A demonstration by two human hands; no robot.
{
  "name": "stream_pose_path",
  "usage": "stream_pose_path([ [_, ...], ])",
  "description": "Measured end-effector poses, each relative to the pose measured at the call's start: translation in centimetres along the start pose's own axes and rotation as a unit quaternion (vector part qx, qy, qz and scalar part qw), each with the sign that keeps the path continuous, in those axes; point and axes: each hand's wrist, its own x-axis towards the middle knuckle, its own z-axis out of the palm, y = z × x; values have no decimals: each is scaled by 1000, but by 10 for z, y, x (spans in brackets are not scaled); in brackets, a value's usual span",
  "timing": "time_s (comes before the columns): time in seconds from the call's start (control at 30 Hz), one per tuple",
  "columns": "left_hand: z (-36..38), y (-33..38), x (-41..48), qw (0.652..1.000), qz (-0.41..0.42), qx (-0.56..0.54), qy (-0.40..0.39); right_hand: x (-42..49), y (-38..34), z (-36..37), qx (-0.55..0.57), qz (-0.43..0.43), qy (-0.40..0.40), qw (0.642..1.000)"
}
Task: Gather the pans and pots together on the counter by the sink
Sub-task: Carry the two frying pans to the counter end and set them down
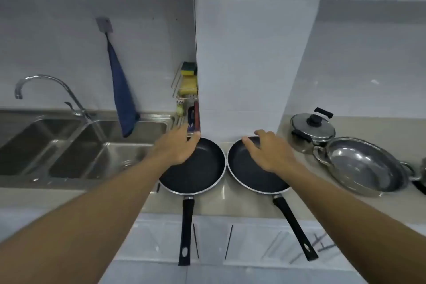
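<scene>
The left frying pan [196,168] and the right frying pan [249,173] sit side by side, nearly touching, on the beige counter [221,203] just right of the steel sink [92,157]. Both are black inside with pale rims, and their long black handles jut past the counter's front edge. Further right, by the wall, stands a lidded steel pot [313,129] with black knob and handles. A shiny two-handled steel pan [362,166] lies just in front of it.

The left hand [177,147] hovers over the left pan's far rim, fingers fairly straight and apart. The right hand [269,152] bends its fingers over the right pan's far rim with the thumb inside; whether it actually pinches the rim cannot be told.

Another metal item [423,170] is cut off at the right edge. A small bottle [179,105] under the sponge rack [184,80] carries a label too blurred to read.
</scene>
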Motion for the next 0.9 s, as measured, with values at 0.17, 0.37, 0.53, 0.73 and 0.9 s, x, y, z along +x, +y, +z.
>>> stream_pose_path([
  [0.17,69,-8,-2,994,-79,5,-72,-7,63,48,-7,43,-62,997],
  [0.37,138,-18,-33,981,-149,0,-126,-44,129,113,1,95,-91,991],
  [0.53,177,-27,-62,966,-224,-27,-129,-65,159,140,27,149,-87,985],
  [0.73,207,-35,-76,934,-316,-79,-145,-70,171,163,65,227,-117,965],
  [0.9,213,-46,-78,929,-334,-89,-135,-69,178,176,66,258,-132,955],
])
